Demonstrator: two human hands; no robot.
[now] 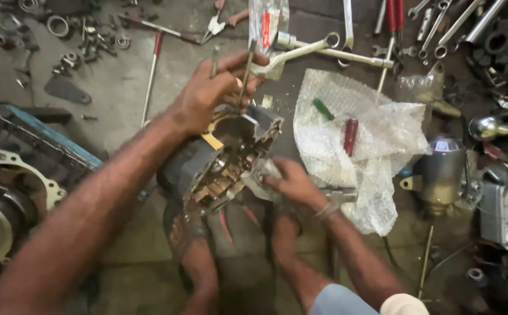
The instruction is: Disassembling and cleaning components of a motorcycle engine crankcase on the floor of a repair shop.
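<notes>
The engine casing (219, 160) sits on the concrete floor (120, 76) at the centre of the view, braced between the person's feet (193, 233), its open side turned up so the gears inside show. The left hand (207, 93), at 12 o'clock of the casing, is closed around a thin metal rod (244, 79) whose lower end dips into the casing's upper rim; a second short rod (214, 61) seems to be pinched in the same fingers, though blur makes that uncertain. The right hand (292, 181), at 4 o'clock, is closed on a pale rag (263, 172) pressed against the casing's edge. To do this well, I judge the rod should stay in line with its bore while the right hand holds the casing from rocking, and the rag should be kept out of the gears. Crumpled bubble wrap (376, 140) with a red-handled tool (351, 135) lies at 3 o'clock; spanners (440, 29) are scattered at 1 o'clock.
</notes>
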